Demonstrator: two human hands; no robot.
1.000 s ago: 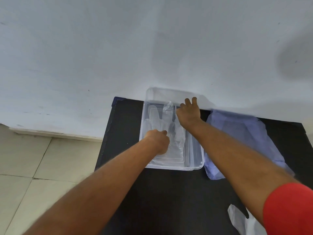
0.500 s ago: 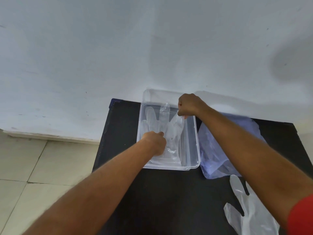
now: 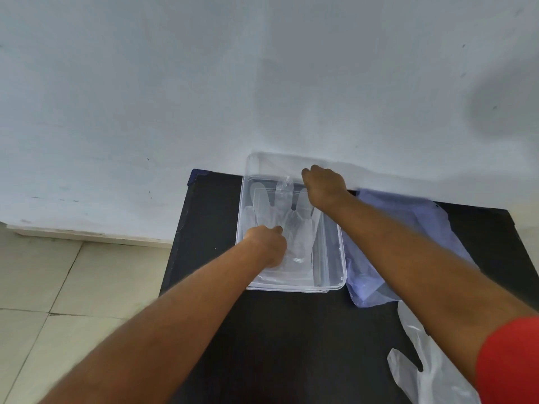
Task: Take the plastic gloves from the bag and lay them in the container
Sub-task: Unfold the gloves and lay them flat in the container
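Observation:
A clear plastic container (image 3: 335, 258) sits on the black table (image 3: 277, 330) against the wall. A see-through plastic glove (image 3: 294, 228) lies flat inside it, fingers pointing to the wall. My left hand (image 3: 267, 244) is curled and presses on the glove's near part. My right hand (image 3: 325, 185) is closed at the container's far right corner, over the glove's fingertips; whether it pinches them is unclear. A pale blue bag (image 3: 408, 243) lies to the right of the container. Another clear glove (image 3: 428, 371) rests at the table's near right.
A white wall (image 3: 262, 83) rises directly behind the table. Beige floor tiles (image 3: 58, 287) lie to the left, below the table's left edge. My red sleeve (image 3: 510, 360) shows at the lower right.
My right hand went from spread fingers over the glove to a closed fist near the container's far right corner. The left hand stayed on the glove. The camera view shifted, showing the second glove more.

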